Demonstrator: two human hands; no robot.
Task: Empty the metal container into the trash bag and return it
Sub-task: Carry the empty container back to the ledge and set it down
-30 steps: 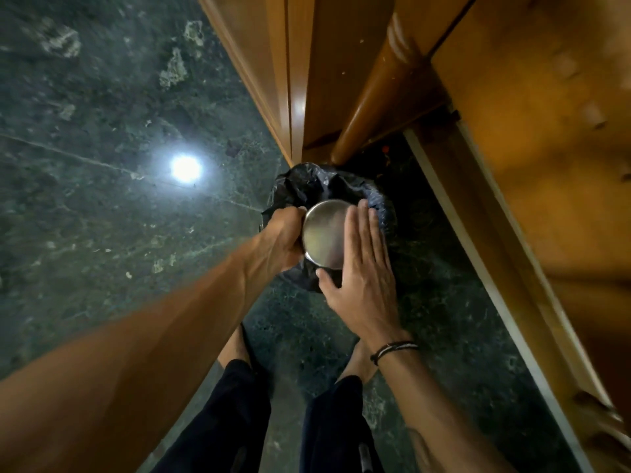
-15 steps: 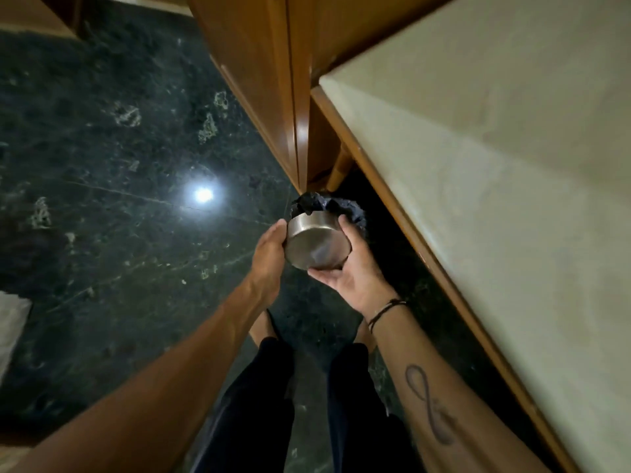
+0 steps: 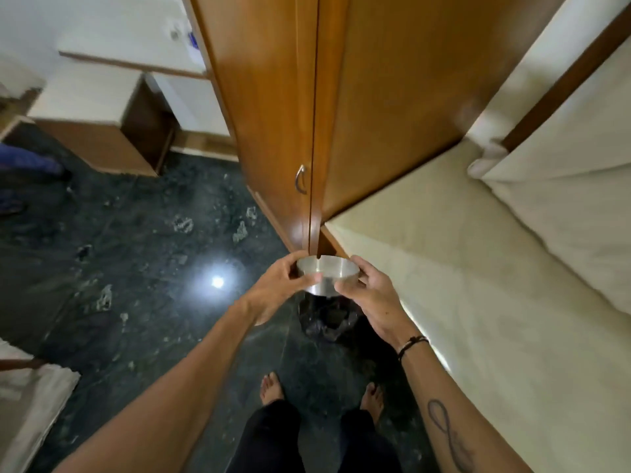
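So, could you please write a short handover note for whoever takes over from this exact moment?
Left hand: gripping the left side of the metal container.
Right hand: gripping its right side.
Container: held upright with its open top facing up, above the black trash bag, which sits on the dark floor at the foot of the wooden cupboard, beside the cream bed.
Done: the tipping appears finished; what is inside the container cannot be seen from here.
Left: carry the container back to its place and set it down.
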